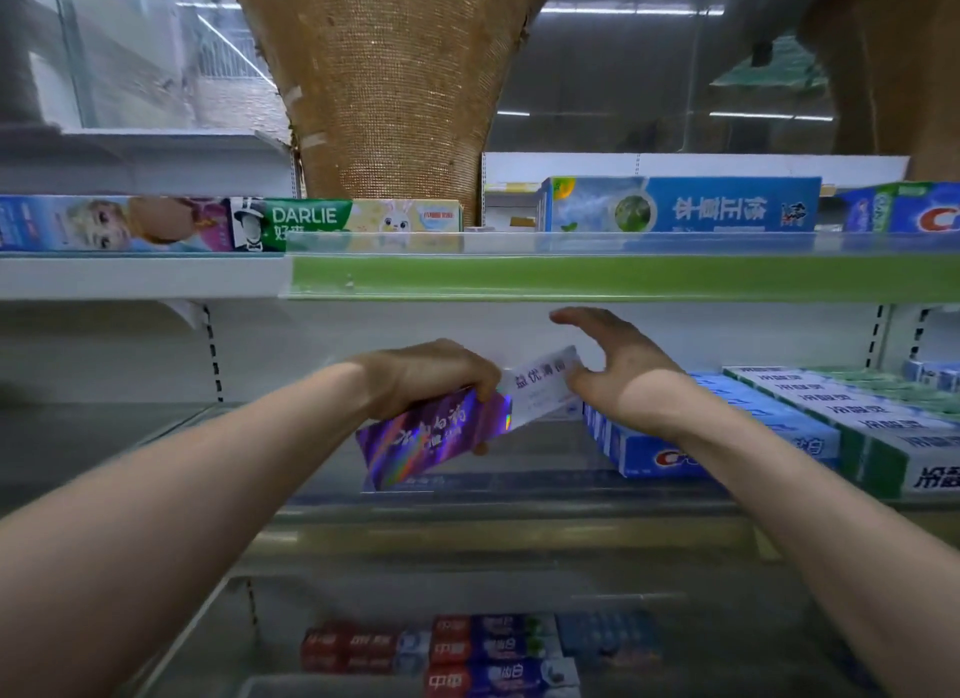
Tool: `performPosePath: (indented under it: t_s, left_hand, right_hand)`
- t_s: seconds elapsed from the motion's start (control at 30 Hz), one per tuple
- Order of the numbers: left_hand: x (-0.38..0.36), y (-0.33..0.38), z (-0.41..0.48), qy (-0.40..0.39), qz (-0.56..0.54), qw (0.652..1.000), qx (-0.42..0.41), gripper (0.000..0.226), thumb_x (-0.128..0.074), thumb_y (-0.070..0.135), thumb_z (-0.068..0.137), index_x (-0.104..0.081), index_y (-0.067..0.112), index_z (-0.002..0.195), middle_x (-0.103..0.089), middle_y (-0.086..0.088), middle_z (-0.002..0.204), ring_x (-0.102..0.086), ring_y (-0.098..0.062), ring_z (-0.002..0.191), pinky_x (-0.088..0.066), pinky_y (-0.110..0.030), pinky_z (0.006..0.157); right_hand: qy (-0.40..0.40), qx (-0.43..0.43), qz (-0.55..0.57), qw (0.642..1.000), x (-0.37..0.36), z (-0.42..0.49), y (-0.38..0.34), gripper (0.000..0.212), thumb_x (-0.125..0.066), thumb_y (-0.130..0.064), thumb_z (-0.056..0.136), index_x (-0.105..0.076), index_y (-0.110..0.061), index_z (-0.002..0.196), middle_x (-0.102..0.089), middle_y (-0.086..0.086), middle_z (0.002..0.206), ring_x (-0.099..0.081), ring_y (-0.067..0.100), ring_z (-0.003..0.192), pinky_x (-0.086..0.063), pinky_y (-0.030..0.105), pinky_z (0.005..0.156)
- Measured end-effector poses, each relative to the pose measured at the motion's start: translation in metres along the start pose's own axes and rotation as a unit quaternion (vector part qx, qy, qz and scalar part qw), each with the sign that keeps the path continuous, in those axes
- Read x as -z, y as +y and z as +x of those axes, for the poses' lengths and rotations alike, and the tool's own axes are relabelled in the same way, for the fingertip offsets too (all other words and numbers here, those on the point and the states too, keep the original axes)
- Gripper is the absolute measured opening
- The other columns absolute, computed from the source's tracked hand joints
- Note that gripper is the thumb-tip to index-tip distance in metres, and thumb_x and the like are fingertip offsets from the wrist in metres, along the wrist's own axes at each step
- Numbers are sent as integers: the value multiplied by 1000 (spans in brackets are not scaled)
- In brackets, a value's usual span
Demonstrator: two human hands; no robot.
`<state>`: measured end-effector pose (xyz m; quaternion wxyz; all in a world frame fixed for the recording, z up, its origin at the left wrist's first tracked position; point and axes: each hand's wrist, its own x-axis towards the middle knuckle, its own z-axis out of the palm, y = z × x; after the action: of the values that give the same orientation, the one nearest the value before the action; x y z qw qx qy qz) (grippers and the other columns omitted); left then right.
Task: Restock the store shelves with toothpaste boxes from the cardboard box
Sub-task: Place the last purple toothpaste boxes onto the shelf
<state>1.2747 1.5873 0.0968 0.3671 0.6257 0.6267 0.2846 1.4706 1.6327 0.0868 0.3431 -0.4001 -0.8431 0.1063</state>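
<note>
- The left hand (431, 372) grips the purple toothpaste box (431, 437), with its fingers curled over the near end.
- The right hand (618, 365) is open with fingers spread, by the box's white far end. I cannot tell if it touches.
- The box hangs tilted above the middle shelf (156, 437) and is not lying down yet.
- To do this well, I think: turn the box flat, set it just left of the blue toothpaste boxes (644, 453), and line it up with them.
- The shelf looks smooth and grey, so the box should slide back easily.
- Green-and-white boxes (883, 427) sit farther right. Red and blue boxes (493, 650) lie on a lower shelf.
- The cardboard box is not in view.
</note>
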Motion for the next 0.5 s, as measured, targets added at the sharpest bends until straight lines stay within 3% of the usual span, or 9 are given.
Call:
performPosePath:
  t_s: [0.07, 0.13, 0.23, 0.37, 0.5]
  left_hand:
    - [2, 9, 1, 20, 142, 989, -33, 40, -61, 21, 72, -67, 18, 111, -68, 2, 91, -62, -17, 77, -47, -25, 71]
    - [3, 14, 5, 27, 218, 974, -57, 37, -61, 22, 82, -64, 32, 117, -67, 9, 101, -62, -8, 83, -48, -23, 72]
    - [4, 10, 11, 20, 267, 960, -78, 40, -61, 26, 85, -60, 30, 125, -66, 8, 112, -63, -8, 88, -50, -25, 76]
    - [11, -11, 22, 34, 318, 944, -82, 49, -67, 30, 84, -51, 24, 130, -60, 4, 115, -60, -14, 94, -48, -27, 82]
    - [26, -37, 27, 62, 330, 941, -41, 46, -74, 27, 79, -49, 19, 117, -56, -1, 109, -57, -19, 92, -50, -33, 80]
  right_hand:
    - [-63, 26, -108, 992, 1, 6, -4, 58, -54, -20, 91, -34, -33, 144, -27, -7, 154, -21, 13, 142, -22, 26, 112]
    - [-109, 39, -173, 978, -3, 11, -6, 59, -54, -27, 91, -32, -34, 145, -29, -5, 153, -27, 17, 139, -28, 32, 112]
    - [-145, 28, -216, 965, -13, 16, -2, 53, -53, -32, 93, -36, -32, 143, -42, -2, 144, -42, 20, 127, -38, 33, 102]
    - [-113, 59, -232, 964, -23, 20, 8, 39, -54, -24, 93, -49, -24, 131, -51, -1, 130, -47, 19, 118, -39, 31, 93]
    - [-102, 34, -226, 968, -29, 25, 24, 35, -54, -22, 91, -51, -22, 126, -53, -1, 126, -51, 21, 112, -40, 31, 87]
